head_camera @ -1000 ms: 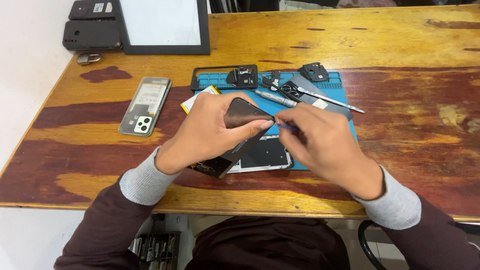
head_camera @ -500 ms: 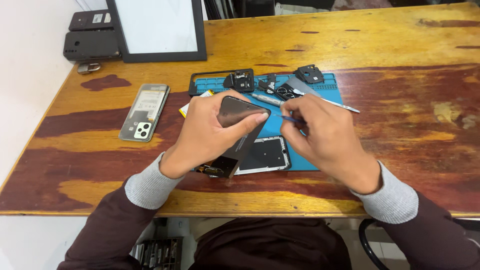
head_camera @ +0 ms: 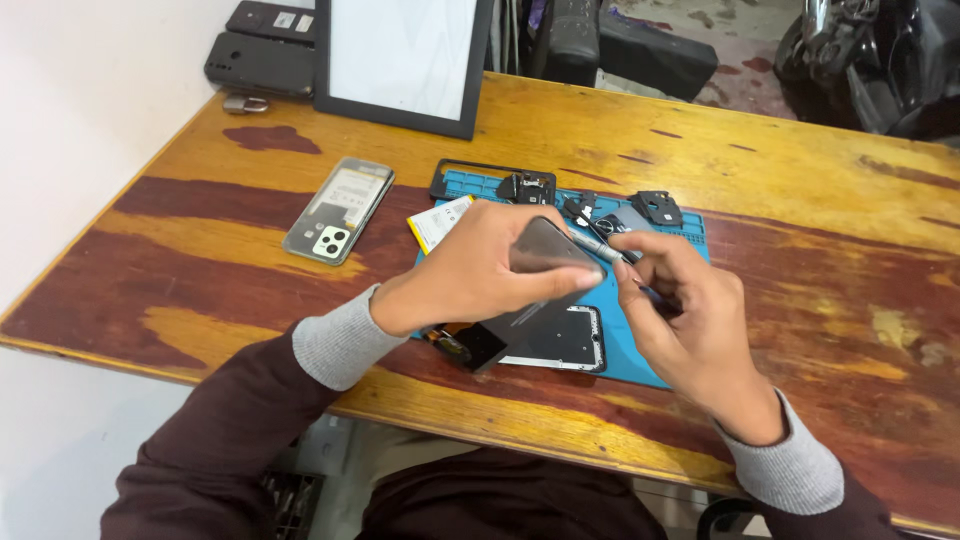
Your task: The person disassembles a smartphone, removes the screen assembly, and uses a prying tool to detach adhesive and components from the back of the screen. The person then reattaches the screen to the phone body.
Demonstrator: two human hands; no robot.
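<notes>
My left hand (head_camera: 470, 270) grips a dark phone screen panel (head_camera: 535, 285), tilted up off the blue work mat (head_camera: 660, 365). Its lower end hangs near the mat's front edge. My right hand (head_camera: 690, 320) is right beside the panel's upper edge, fingers pinched on a thin tool (head_camera: 655, 295) whose tip is hidden. Under the panel lies an opened phone frame (head_camera: 565, 340) flat on the mat.
A phone back cover (head_camera: 340, 210) lies left of the mat on the wooden table (head_camera: 800, 180). Small black parts (head_camera: 655, 207), a black frame piece (head_camera: 490, 180) and a yellow-white card (head_camera: 437, 222) sit at the mat's far side. A framed white board (head_camera: 400, 60) and dark phones (head_camera: 260, 62) stand at the back left.
The view has shifted, so the hands and mat sit further right and lower in the frame. Both hands keep the same hold on the panel and tool.
</notes>
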